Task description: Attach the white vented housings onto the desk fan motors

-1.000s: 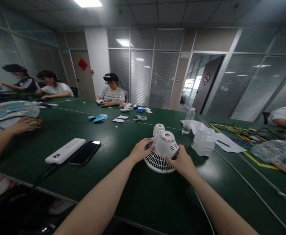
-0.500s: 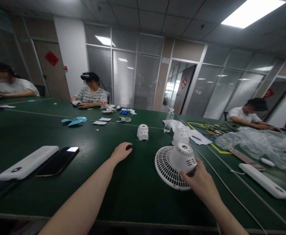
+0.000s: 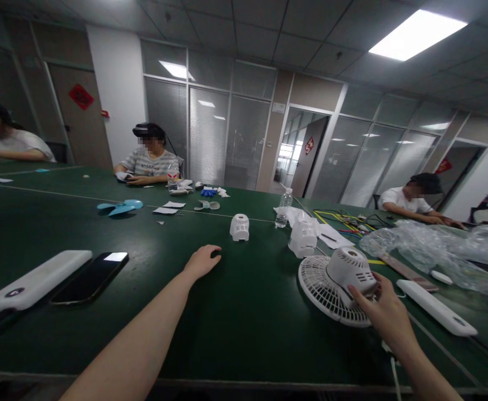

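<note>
My right hand point(image 3: 388, 306) is closed around the white motor housing of a small electric fan head point(image 3: 349, 270). Under that housing is a round white grille point(image 3: 318, 289), and a cable hangs down near my wrist. My left hand point(image 3: 201, 262) hovers over or rests on the green table with its fingers apart, holding nothing. Just beyond it stands a white slotted motor cover point(image 3: 239, 228). A second white plastic cover point(image 3: 302, 236) stands behind the fan head.
A white power bank point(image 3: 37, 278) and a phone point(image 3: 91, 278) lie at left, near a blue fan blade point(image 3: 121, 208). A water bottle point(image 3: 284, 207) stands further back. Plastic wrap point(image 3: 427, 250) and another power bank point(image 3: 438, 307) are at right. Several people sit around the table.
My right hand has moved the fan head to the right, uncovering more of the cover behind it. The left hand has stayed nearly in place. The view has shifted slightly.
</note>
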Demonstrator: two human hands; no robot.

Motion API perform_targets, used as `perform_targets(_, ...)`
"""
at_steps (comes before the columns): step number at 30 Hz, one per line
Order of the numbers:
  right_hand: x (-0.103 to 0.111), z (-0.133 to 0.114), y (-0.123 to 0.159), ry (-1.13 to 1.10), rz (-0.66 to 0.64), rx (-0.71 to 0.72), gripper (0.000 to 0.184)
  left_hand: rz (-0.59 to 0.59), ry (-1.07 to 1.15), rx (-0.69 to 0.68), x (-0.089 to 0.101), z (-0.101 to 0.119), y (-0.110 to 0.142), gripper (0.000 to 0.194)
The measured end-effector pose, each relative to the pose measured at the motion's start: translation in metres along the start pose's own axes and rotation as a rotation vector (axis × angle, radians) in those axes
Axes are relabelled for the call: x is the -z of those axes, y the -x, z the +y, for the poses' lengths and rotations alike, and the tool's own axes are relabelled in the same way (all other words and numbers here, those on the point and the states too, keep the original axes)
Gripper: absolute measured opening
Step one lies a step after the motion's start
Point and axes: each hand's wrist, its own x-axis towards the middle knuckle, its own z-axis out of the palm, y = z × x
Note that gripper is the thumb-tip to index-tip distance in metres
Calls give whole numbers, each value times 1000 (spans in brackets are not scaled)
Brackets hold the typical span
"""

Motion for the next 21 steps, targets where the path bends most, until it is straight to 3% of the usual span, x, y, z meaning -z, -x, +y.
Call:
perform_targets(4,8,-6,-5,106,26,103,77,-2,-2,8,1,1,1,42)
perform_targets(8,10,-4,-20,138,14,79,72,-12,1,12,3,3,3,42)
perform_targets(12,16,-15,-27,179,112,189,69,-17,5,24,5,4,4,42)
perform_targets(17,24,-50,-43,68,277,119,75,-18,9,40,5,4,3,42)
perform_targets(21,7,-91,-82,-10,142,60,75,-14,10,40,6,5,4,41)
